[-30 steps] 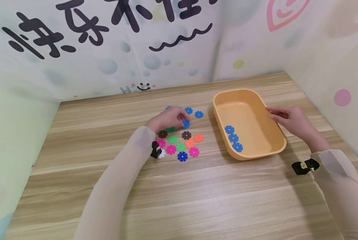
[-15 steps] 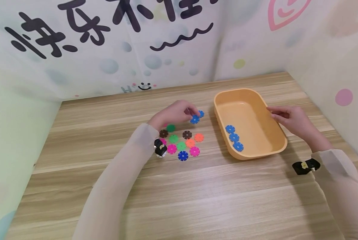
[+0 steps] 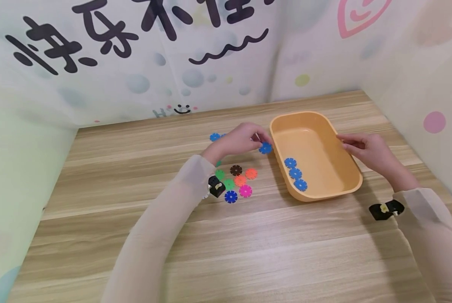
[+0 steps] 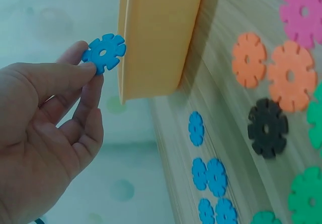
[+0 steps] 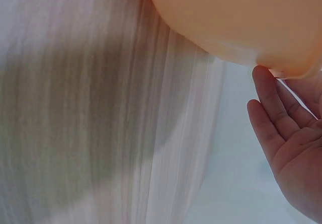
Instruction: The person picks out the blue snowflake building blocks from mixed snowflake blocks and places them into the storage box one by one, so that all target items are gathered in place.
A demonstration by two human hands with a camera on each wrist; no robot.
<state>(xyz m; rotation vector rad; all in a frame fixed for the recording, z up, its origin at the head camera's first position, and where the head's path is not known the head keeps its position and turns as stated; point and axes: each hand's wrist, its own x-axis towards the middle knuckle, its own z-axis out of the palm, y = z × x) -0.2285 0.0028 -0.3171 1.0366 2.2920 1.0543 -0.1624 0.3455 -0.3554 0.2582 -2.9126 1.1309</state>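
Vivid blue, that held disc (image 3: pixel 265 148)! Yellow-orange tray (image 3: pixel 324 166), brown-streaked woodgrain table (image 3: pixel 267 244), cream sleeves (image 3: pixel 161 235), and black lettering (image 3: pixel 165 21) on a bubble-dotted pale backdrop (image 3: pixel 218 97)!

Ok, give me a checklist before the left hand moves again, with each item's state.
1. Grip: ok; left hand pinches a blue disc.
2. Disc inside tray: not ok; it's outside, by the rim.
3. Disc clear of rim: cannot tell; they overlap in view.
4. Tray held: ok; right hand grips its rim.
5. Room in tray: ok; three discs lie along one side, with bare floor beside them.
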